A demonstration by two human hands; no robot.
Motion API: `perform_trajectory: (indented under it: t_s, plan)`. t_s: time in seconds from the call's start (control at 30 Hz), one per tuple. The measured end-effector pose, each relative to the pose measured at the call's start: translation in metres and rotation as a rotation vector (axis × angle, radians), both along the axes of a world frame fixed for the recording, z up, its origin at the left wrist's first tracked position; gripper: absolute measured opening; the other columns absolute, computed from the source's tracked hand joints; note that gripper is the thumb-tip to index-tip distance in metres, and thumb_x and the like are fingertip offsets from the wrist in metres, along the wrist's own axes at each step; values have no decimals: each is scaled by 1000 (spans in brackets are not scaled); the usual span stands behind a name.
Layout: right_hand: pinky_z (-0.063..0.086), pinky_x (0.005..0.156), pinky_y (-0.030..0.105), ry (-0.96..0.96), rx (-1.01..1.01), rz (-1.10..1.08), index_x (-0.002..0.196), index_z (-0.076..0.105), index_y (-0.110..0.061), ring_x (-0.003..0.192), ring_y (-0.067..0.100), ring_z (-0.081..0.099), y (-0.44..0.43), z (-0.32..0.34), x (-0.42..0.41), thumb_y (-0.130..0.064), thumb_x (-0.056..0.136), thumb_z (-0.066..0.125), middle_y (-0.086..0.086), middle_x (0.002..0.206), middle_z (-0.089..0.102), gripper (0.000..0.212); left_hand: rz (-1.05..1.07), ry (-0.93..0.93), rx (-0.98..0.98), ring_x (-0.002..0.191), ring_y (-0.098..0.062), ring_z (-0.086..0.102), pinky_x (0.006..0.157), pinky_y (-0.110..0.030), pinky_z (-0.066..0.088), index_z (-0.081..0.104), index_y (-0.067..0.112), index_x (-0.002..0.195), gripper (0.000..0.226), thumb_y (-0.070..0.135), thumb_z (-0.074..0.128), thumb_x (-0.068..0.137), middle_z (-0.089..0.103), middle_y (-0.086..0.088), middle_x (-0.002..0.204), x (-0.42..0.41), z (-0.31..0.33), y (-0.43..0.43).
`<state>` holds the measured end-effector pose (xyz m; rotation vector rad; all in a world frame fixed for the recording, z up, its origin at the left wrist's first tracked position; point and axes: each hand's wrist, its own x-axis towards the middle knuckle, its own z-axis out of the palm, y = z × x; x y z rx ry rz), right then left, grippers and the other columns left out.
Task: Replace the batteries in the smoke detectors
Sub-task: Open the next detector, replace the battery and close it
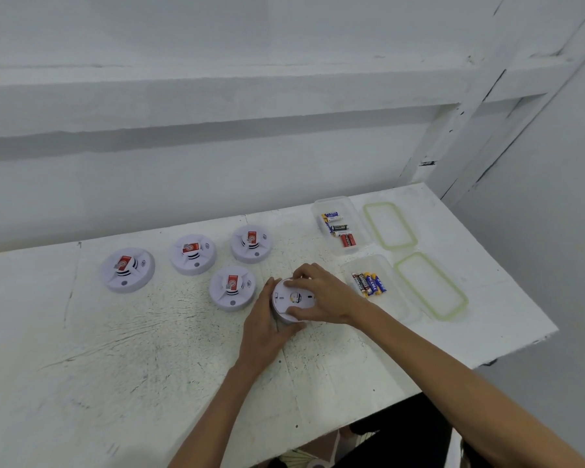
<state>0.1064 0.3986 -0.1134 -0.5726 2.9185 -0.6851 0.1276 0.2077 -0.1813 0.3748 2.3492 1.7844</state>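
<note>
1 detector (293, 298) is flipped back-up around the middle of the bench (149, 349) - left hand (264, 327) curled round its near-left rim, right hand (326, 298) gripping it from the top. 4 more detectors (128, 270) sit face-up nearer the back edge. By the right edge are 2 tubs (338, 204) with batteries (368, 283) inside - lids (389, 225) off beside them.

- On four smoke detectors (115, 282), red stickers (125, 262) are showing a round emblem; their wording is blurring past reading.
- Beside each sticker, a curved sound-wave sign (143, 263) is sitting.
- In two clear boxes (397, 292), batteries (368, 283) are carrying brand print, too small to read.
</note>
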Motion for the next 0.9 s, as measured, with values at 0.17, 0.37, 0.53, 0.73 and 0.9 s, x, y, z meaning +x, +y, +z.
perform_trajectory:
  t_s: [0.17, 0.37, 0.53, 0.73, 0.9]
  plan:
    - [49, 83, 34, 29, 14, -100, 129, 66, -19, 104, 16, 45, -8, -4, 4, -54, 80, 75, 0, 116, 54, 61, 0, -14, 1, 138, -2, 46, 113, -29, 45, 30, 30, 156, 106, 63, 84, 70, 45, 14, 154, -1, -4, 0]
    - [47, 71, 32, 153, 72, -155, 123, 69, -16, 94, 23, 48, -16, -6, 11, -55, 77, 74, 6, 105, 56, 60, -1, 16, -8, 135, 10, 44, 107, -9, 39, 28, 33, 153, 102, 77, 71, 72, 42, 26, 150, 2, -1, 2]
    - [47, 66, 33, 209, 117, -232, 117, 70, -13, 87, 24, 50, -23, -14, 13, -59, 76, 70, 6, 101, 57, 62, 17, 8, -28, 132, 15, 42, 101, -2, 36, 29, 26, 156, 102, 67, 77, 75, 40, 28, 147, 4, 2, 0]
    - [48, 68, 36, 212, 99, -296, 118, 69, -13, 87, 26, 50, -30, -16, 17, -58, 74, 72, 7, 103, 59, 63, 3, 2, -36, 133, 15, 41, 102, -4, 36, 27, 27, 157, 103, 65, 75, 74, 42, 21, 151, 5, 3, 0]
    - [48, 86, 29, 113, -187, -349, 134, 58, -20, 107, 15, 50, -18, -16, 22, -47, 86, 64, -3, 119, 58, 55, 18, 25, -4, 138, 6, 43, 109, -14, 41, 32, 23, 155, 105, 73, 73, 73, 45, 13, 153, 5, 5, 1]
